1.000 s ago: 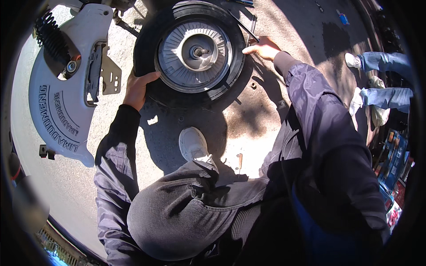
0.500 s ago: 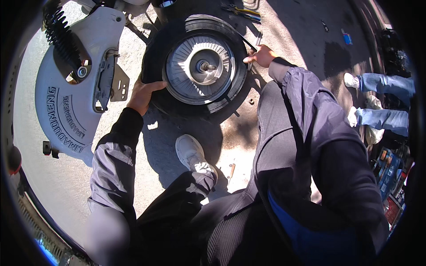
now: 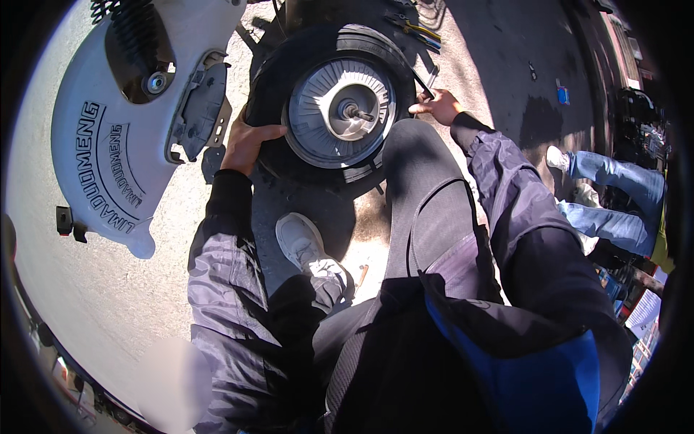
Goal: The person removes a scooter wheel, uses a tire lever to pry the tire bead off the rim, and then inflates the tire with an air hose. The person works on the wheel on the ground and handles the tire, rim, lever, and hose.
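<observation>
Gripping entry: left hand [image 3: 246, 141] clasps the black tyre [image 3: 289, 65] at its left edge; right hand [image 3: 437, 107] presses fingers on the right edge. Wheel with silver hub [image 3: 340, 112] lies on the ground. Advice: keep opposing pressure even, knee steady.

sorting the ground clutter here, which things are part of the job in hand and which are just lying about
In hand: wheel with black tyre, left hand, right hand.

Lying about: white body panel, pliers, small blue item.
</observation>
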A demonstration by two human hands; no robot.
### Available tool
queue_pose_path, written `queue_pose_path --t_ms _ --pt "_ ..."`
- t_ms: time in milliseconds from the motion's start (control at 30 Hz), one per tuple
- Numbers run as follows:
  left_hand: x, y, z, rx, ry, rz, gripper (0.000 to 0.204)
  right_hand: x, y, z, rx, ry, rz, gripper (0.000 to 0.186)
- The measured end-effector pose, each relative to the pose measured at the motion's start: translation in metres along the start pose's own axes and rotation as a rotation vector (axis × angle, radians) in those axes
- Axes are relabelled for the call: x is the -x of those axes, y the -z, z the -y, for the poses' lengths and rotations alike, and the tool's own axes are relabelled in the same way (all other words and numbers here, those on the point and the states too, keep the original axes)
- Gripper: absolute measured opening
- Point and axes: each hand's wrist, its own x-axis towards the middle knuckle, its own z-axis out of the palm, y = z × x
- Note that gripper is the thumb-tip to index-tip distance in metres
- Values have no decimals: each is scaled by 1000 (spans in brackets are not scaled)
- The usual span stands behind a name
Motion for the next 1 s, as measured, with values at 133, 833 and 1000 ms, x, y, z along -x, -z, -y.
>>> queue_pose_path --t_ms 133,833,1000 --pt "-7 0 1 -9 7 11 85 8 -1 8 43 -37 -32 50" --pt "-16 -7 -10 -43 9 9 85 144 -100 172 -400 65 46 31" --pt "-14 -8 -10 -44 12 6 86 133 -111 167 -398 151 -27 31"
